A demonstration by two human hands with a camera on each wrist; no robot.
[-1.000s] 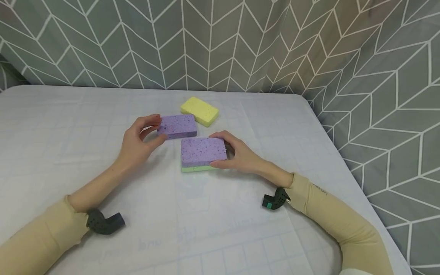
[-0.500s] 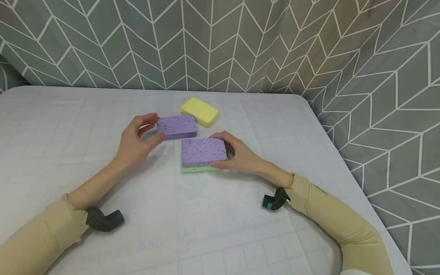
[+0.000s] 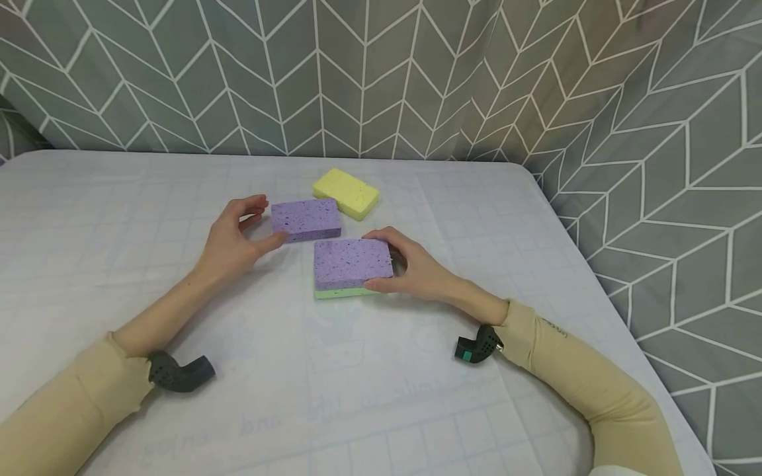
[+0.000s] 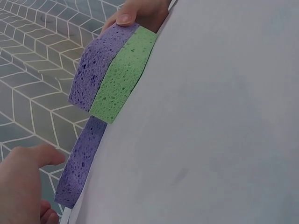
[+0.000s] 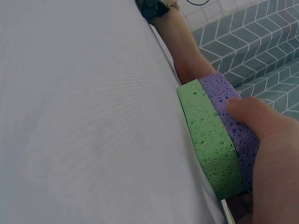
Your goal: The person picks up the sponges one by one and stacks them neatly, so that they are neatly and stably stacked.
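Note:
My right hand [image 3: 419, 270] pinches a purple sponge [image 3: 351, 263] between thumb and fingers at its right end. That sponge lies flat on top of a green sponge [image 3: 340, 293], their edges nearly lined up, as the left wrist view shows with the green sponge's side [image 4: 125, 74] against the table. Just behind and to the left, a second purple sponge [image 3: 305, 219] lies on the table. Around its left end my left hand [image 3: 229, 239] is spread, thumb and fingers apart; in the left wrist view its thumb [image 4: 46, 155] stands off from the sponge.
A yellow sponge [image 3: 346, 192] lies at an angle behind the second purple one, close to its far right corner. A white cloth [image 3: 238, 363] covers the table. Grey patterned curtains [image 3: 286, 73] hang behind and to the right.
My left hand's fingers have spread and drawn back left from the second purple sponge. My right hand and the stacked sponges have stayed in place.

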